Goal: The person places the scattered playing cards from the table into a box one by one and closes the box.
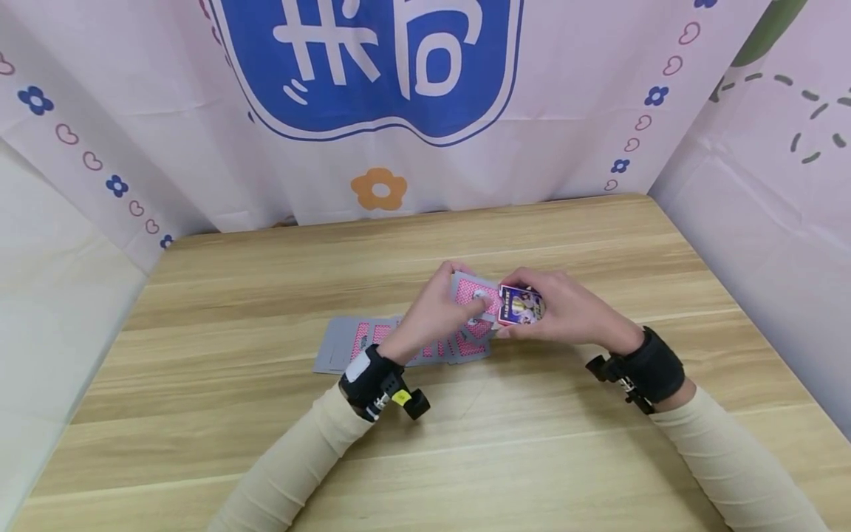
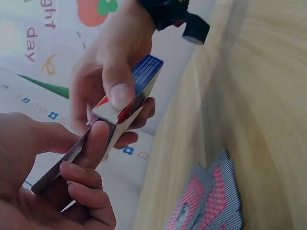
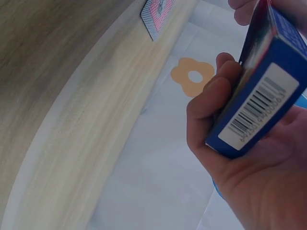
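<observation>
My left hand [image 1: 432, 314] pinches a thin set of playing cards [image 1: 467, 290], pink patterned backs facing up, thumb on top. To its right, my right hand [image 1: 578, 307] grips a small blue and red card box [image 1: 521, 306] between thumb and fingers. The ends of the held cards meet the box's left end. In the left wrist view the cards appear edge-on, slanting up to the box [image 2: 147, 76]. A white barcode label shows on the far end of the box [image 3: 230, 147] in the right wrist view.
A spread row of playing cards [image 1: 339, 346] lies face down on the wooden table [image 1: 565, 458], partly hidden under my left hand and wrist. A printed cloth [image 1: 565, 162] hangs along the table's back edge, with pale cloth at both sides.
</observation>
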`<state>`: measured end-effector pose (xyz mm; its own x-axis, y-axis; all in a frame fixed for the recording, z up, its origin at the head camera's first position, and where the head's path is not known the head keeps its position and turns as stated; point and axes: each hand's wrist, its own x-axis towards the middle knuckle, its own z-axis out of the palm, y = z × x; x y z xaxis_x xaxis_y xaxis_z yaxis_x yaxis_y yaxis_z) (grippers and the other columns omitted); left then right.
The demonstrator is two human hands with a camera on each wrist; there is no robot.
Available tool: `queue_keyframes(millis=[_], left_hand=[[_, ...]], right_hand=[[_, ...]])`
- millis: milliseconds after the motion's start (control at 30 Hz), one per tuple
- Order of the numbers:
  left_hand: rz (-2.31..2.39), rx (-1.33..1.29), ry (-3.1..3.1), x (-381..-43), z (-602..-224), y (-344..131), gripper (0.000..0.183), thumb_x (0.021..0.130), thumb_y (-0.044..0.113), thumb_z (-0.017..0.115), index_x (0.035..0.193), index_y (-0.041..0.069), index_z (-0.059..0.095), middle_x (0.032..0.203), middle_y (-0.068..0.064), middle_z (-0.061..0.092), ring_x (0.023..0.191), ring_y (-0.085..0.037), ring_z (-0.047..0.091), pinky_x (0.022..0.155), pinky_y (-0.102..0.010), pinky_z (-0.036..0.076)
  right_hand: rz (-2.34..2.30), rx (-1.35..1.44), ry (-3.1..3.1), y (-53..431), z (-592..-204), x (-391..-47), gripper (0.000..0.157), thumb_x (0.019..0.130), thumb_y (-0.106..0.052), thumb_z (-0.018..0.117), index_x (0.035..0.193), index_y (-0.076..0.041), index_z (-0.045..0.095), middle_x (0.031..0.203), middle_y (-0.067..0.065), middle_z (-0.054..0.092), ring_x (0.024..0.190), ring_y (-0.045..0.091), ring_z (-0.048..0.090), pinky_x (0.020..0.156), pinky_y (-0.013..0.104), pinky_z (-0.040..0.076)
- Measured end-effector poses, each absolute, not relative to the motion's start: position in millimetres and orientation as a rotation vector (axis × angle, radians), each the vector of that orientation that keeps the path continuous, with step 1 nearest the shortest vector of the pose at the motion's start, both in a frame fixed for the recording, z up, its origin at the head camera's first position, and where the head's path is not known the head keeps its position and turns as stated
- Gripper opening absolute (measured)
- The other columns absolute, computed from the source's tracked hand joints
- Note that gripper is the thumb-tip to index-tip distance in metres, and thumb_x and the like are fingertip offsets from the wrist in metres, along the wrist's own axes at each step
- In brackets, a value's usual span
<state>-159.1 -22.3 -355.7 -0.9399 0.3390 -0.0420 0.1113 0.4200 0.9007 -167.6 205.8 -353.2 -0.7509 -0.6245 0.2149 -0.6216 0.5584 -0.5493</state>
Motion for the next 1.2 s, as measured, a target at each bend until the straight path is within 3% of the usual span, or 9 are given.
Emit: queue_keyframes(millis=[100,200,333,500,667,867,1000,1200], left_hand=[[1.489,0.415,2.450,-157.2,-356.6,-20.2,0.046,0.089,0.039,0.063,0.124,0.019,0.042,0.092,-0.002,0.057,0.072,-0.015,0.051,0.058,-0.032,0.041],[1.544,0.380,2.397,-158.5,-355.1,-24.6,0.046,0.093,0.046,0.054,0.128,0.018,0.045,0.089,-0.004,0.061,0.069,-0.022,0.053,0.053,-0.032,0.039],[1.695,0.336,2.335,-163.1,-352.8,-35.0,0.029,0.099,0.035,0.048,0.113,0.012,0.059,0.089,-0.010,0.064,0.075,-0.027,0.057,0.057,-0.030,0.041],[1.691,0.452,2.282,-164.6,-355.0,-37.1,0.021,0.099,0.026,0.052,0.093,0.010,0.063,0.087,-0.012,0.062,0.077,-0.030,0.054,0.061,-0.031,0.042],[1.665,0.523,2.216,-161.8,-356.8,-33.7,0.021,0.097,0.030,0.054,0.095,0.011,0.063,0.086,-0.009,0.062,0.077,-0.029,0.052,0.061,-0.034,0.042],[1.697,0.466,2.104,-163.5,-361.7,-35.2,0.024,0.093,0.038,0.059,0.098,0.016,0.065,0.093,-0.016,0.065,0.083,-0.036,0.052,0.064,-0.041,0.041],[1.643,0.461,2.087,-164.5,-368.1,-32.9,0.029,0.088,0.046,0.062,0.097,0.018,0.066,0.098,-0.017,0.065,0.085,-0.029,0.055,0.071,-0.047,0.044],[1.603,0.499,2.070,-164.1,-374.7,-26.8,0.036,0.086,0.052,0.061,0.096,0.019,0.067,0.090,-0.017,0.066,0.073,-0.023,0.051,0.061,-0.036,0.039]], right_hand=[[-0.970,-1.103,2.766,207.0,-353.3,-167.9,0.060,0.070,-0.053,0.076,0.114,-0.019,0.055,0.096,-0.003,0.062,0.073,0.009,0.056,0.057,0.029,0.052],[-0.971,-1.073,2.772,209.5,-351.6,-169.1,0.062,0.069,-0.053,0.077,0.116,-0.018,0.055,0.097,-0.002,0.062,0.073,0.011,0.056,0.056,0.031,0.052],[-0.974,-1.014,2.796,212.7,-348.7,-171.3,0.063,0.067,-0.050,0.079,0.116,-0.019,0.054,0.097,0.000,0.062,0.073,0.013,0.056,0.056,0.032,0.052],[-0.987,-1.039,2.786,214.2,-348.1,-171.8,0.064,0.067,-0.049,0.080,0.116,-0.018,0.055,0.100,0.001,0.063,0.075,0.013,0.056,0.059,0.033,0.051],[-1.017,-1.095,2.753,212.7,-347.9,-169.2,0.063,0.068,-0.048,0.080,0.117,-0.018,0.055,0.102,0.001,0.062,0.079,0.012,0.056,0.062,0.034,0.051],[-1.066,-1.131,2.746,212.3,-346.7,-166.9,0.060,0.068,-0.050,0.079,0.115,-0.022,0.055,0.101,-0.003,0.062,0.077,0.011,0.056,0.060,0.034,0.051],[-1.077,-1.189,2.723,209.7,-347.3,-166.8,0.058,0.068,-0.051,0.078,0.114,-0.023,0.056,0.099,-0.006,0.062,0.077,0.010,0.056,0.059,0.032,0.051],[-1.077,-1.228,2.703,205.5,-348.1,-166.1,0.060,0.067,-0.050,0.079,0.113,-0.019,0.058,0.099,-0.005,0.063,0.078,0.009,0.057,0.060,0.032,0.053]])
